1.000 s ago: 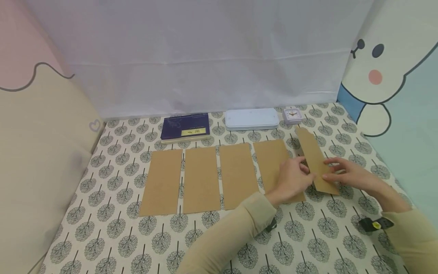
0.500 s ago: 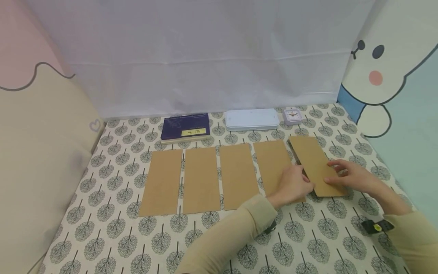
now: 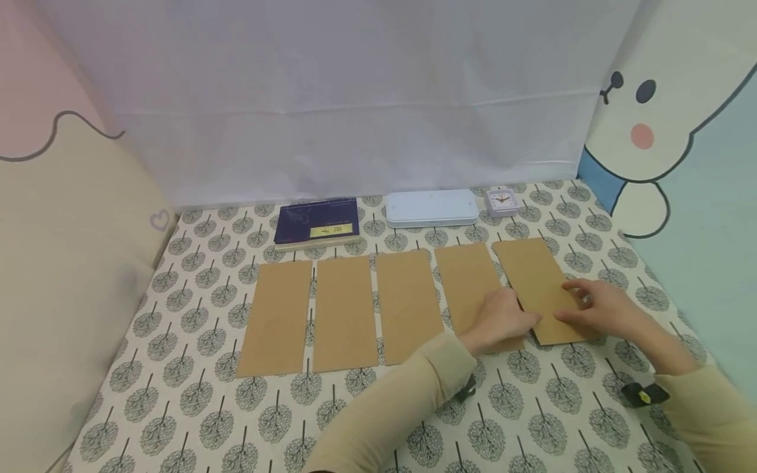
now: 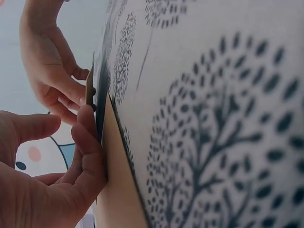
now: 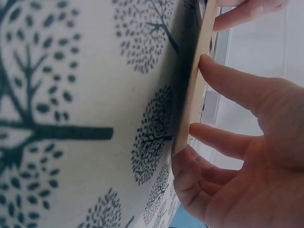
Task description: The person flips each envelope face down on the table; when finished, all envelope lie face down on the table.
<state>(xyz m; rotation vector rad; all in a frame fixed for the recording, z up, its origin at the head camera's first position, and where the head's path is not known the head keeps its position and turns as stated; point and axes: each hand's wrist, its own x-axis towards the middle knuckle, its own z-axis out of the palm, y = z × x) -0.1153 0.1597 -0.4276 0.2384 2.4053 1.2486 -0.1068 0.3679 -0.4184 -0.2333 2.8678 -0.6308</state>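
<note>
Farthest right in the row, a brown cardboard rectangle lies between my hands, its right side slightly raised off the cloth in the right wrist view. My right hand holds that side: thumb and forefinger rest on top, and other fingers bend round the edge. My left hand is at its left edge. In the left wrist view the left thumb stands apart from the bent fingers, which are close to the cardboard's edge. The left hand and forearm partly cover the neighbouring cardboard rectangle.
Further left lie more cardboard rectangles, spaced side by side on the tree-print cloth. Along the back are a dark blue book, a pale blue flat case and a small lilac clock.
The rightmost cardboard rectangle has gone from steeply tilted to nearly flat, its near end shifting slightly toward me. Both hands have stayed beside it and lowered a little.
</note>
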